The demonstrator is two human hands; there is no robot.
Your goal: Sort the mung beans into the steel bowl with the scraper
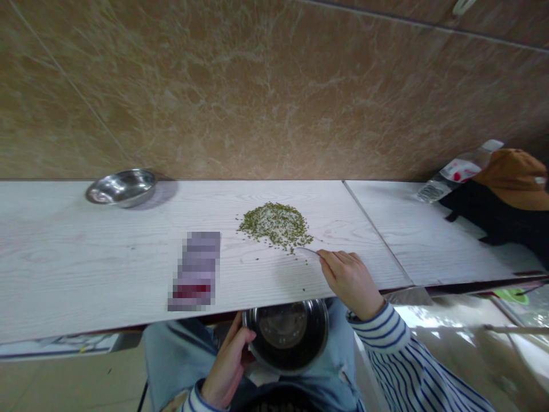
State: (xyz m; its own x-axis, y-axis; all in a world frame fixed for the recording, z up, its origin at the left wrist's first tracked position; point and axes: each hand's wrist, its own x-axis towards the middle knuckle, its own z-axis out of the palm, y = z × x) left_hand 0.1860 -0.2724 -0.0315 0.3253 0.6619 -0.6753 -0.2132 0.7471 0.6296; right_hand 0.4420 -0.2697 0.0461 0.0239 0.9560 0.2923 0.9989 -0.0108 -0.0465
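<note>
We hold our left hand (231,360) at the left side of the bowl (287,360), gripping it there: the thumb (247,335) lies at the rim, while the fingers curl against the outside, partly hidden. Our left wrist (210,393) is lower and farther left of the bowl, just inside its striped cuff, with little of that arm showing.

Our right hand (349,280) is beyond the bowl and to its right, well apart from the left one, back upward, thumb and fingers closed in a pinch. Our right forearm (407,355), in a striped sleeve, slants back toward us on the bowl's right side.
</note>
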